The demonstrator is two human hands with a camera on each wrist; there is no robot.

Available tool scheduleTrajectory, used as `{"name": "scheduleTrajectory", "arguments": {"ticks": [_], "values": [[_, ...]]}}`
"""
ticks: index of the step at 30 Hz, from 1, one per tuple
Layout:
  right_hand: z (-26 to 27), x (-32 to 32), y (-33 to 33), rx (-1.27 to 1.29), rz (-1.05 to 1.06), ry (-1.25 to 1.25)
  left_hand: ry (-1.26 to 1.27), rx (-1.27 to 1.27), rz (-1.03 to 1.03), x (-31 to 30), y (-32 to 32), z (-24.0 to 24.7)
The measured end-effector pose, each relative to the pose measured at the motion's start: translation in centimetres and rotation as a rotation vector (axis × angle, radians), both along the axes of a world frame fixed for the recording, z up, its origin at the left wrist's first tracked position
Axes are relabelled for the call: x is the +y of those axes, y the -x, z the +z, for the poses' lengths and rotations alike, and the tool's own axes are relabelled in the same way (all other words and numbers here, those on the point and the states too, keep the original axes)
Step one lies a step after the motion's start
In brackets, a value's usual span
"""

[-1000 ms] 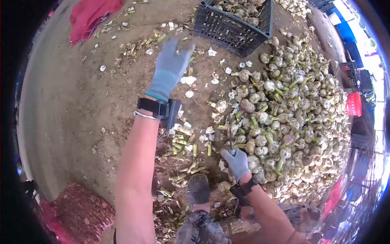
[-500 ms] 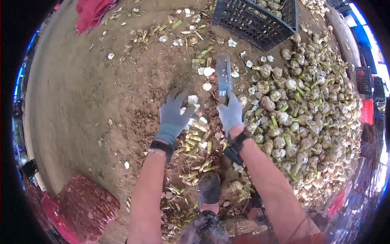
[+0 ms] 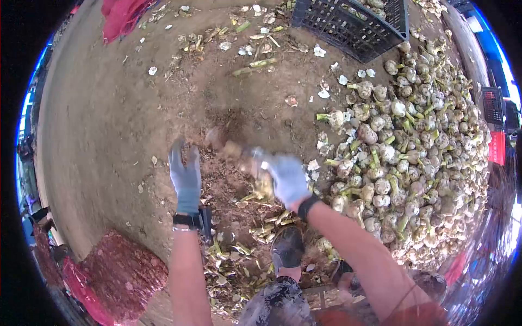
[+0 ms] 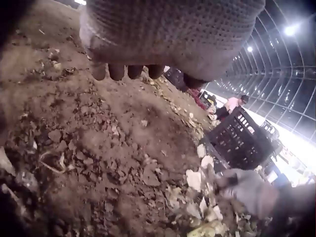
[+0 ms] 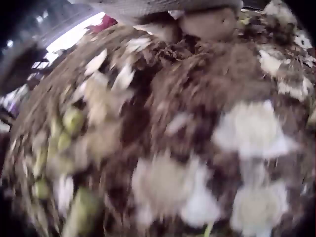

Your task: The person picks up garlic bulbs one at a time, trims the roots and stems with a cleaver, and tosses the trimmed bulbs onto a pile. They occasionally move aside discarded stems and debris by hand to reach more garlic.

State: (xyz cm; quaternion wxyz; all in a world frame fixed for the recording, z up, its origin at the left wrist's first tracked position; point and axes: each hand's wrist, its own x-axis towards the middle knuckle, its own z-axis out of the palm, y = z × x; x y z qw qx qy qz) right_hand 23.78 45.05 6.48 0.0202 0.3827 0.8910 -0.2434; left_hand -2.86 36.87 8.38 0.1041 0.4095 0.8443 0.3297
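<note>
My gloved right hand [image 3: 291, 179] grips a cleaver [image 3: 247, 157] low over the ground. Both are blurred, and the blade reaches leftward from the fist across loose soil. Cut garlic stalks [image 3: 263, 187] lie just below the blade. To the left, my gloved left hand [image 3: 185, 173] is held over the dirt with its fingers extended forward, nothing in it. Its knuckles [image 4: 163, 39] fill the top of the left wrist view. In the right wrist view, curled fingers [image 5: 207, 24] show at the top, above white garlic trimmings [image 5: 254, 128]; the cleaver is hidden there.
A large heap of garlic bulbs [image 3: 408, 163] spreads along the right. At the back stands a black plastic crate [image 3: 353, 27] with garlic inside. A shoe [image 3: 288, 247] stands among trimmings in front. Red net sacks [image 3: 122, 271] lie at the left, and another person [image 4: 232, 106] sits farther off.
The right hand has risen from beside the heap, then swung the cleaver left. My left hand has come back from near the crate and moved left. Trimmings ahead of the cleaver have shifted.
</note>
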Motion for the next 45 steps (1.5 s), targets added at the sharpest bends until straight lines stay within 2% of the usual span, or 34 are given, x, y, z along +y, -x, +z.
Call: {"name": "scheduleTrajectory", "arguments": {"ticks": [1,3,5,6,7,9,11,13,15,16,17,19,21,22,24,25,26,27,28,29,30,31,32,33,34,35,37,38,39,40,41,42,43,45], "values": [[-0.1,-2.6,-1.1,0.180,0.019,-0.029,-0.026,-0.030,0.001,0.6,0.5,-0.6],[-0.1,-4.0,-2.7,0.212,-0.028,0.152,0.093,0.009,-0.004,2.1,-0.1,-0.1],[0.6,-3.0,-4.2,-0.060,-0.165,0.060,0.202,0.055,-0.007,3.5,-1.0,-0.6],[1.0,-2.1,-5.0,0.188,-0.368,-0.044,0.364,0.082,0.000,4.0,-1.8,-1.1],[1.5,-1.9,-5.0,0.211,-0.642,-0.036,0.521,0.114,0.006,4.2,-2.7,-1.2],[0.1,-2.1,-5.7,0.227,-0.648,-0.141,0.639,0.056,0.042,4.1,-6.1,-0.1],[-2.0,-3.7,-5.7,0.162,-0.348,-0.066,0.753,0.277,-0.236,1.7,-8.9,1.0],[0.0,-7.9,-3.5,0.249,-0.392,-0.071,0.783,0.252,-0.286,-2.5,-10.4,-0.2],[0.4,-11.8,-1.9,0.219,-0.351,0.085,0.696,0.296,-0.243,-8.5,-11.2,-1.7],[-0.3,-13.7,-1.1,0.188,-0.325,0.233,0.778,0.251,-0.216,-11.4,-11.6,-1.3],[0.6,-14.8,-0.9,0.306,-0.255,0.252,0.853,0.208,-0.185,-14.3,-12.0,-0.8],[2.1,-17.1,-0.4,0.138,-0.024,0.352,0.801,0.183,-0.183,-21.1,-12.3,0.1],[2.5,-18.6,-1.2,0.261,0.040,0.376,0.861,0.329,-0.345,-28.5,-11.9,-0.4],[2.8,-18.7,-1.9,0.304,0.055,0.330,0.846,0.329,-0.342,-29.0,-12.3,1.3],[4.3,-17.2,-3.7,0.238,0.035,0.362,0.983,0.029,-0.132,-29.4,-12.9,6.4],[5.5,-15.8,-4.7,0.175,0.007,0.409,0.959,0.030,-0.129,-30.0,-13.4,6.7],[7.2,-14.3,-5.8,0.277,-0.041,0.322,0.859,0.050,-0.060,-30.8,-13.7,7.1],[9.5,-12.7,-7.1,0.117,-0.155,0.287,0.760,0.070,0.011,-31.5,-13.9,7.5],[11.3,-10.6,-8.0,-0.007,-0.157,0.292,0.823,-0.009,0.106,-31.7,-13.9,7.1],[12.2,-9.6,-10.4,0.168,-0.276,0.262,0.795,-0.007,0.115,-32.1,-14.1,7.0],[13.1,-8.7,-12.1,0.148,-0.319,0.068,0.653,0.044,0.076,-32.5,-14.4,6.9],[15.5,-6.9,-14.4,0.244,-0.264,-0.045,0.514,0.093,0.037,-33.0,-14.8,7.0],[18.5,-6.0,-15.7,0.133,-0.497,0.102,0.566,0.070,0.108,-32.7,-15.6,7.3],[22.0,-4.6,-17.7,0.115,-0.514,0.115,0.544,0.068,0.116,-32.5,-15.8,7.3],[23.4,-3.5,-20.5,0.247,-0.502,-0.048,0.482,0.068,0.071,-32.6,-16.0,7.1],[27.8,-2.8,-21.9,0.113,-0.558,-0.069,0.423,0.069,0.026,-32.7,-16.3,7.1],[33.7,-2.8,-25.9,0.269,-0.638,-0.118,0.407,0.155,0.056,-32.3,-17.7,8.9],[35.8,-2.9,-28.5,0.336,-0.645,-0.177,0.517,0.088,0.116,-31.8,-18.3,10.6],[37.1,-3.0,-31.5,0.511,-0.710,-0.081,0.636,0.019,0.178,-32.2,-18.9,12.0],[40.6,-4.8,-32.1,0.507,-0.739,-0.091,0.490,0.026,0.138,-33.3,-19.4,12.3],[40.3,-4.4,-35.5,0.685,-0.650,-0.098,0.345,0.039,0.097,-34.5,-19.8,12.3],[43.4,-6.5,-36.0,0.584,-0.733,-0.050,0.455,0.013,0.207,-34.6,-20.9,12.9],[42.2,-6.5,-39.2,0.845,-0.655,0.032,0.416,0.135,0.136,-36.8,-21.3,11.5],[45.0,-11.5,-37.5,0.887,-0.760,-0.092,0.353,0.093,0.130,-38.2,-22.8,13.0]]}}
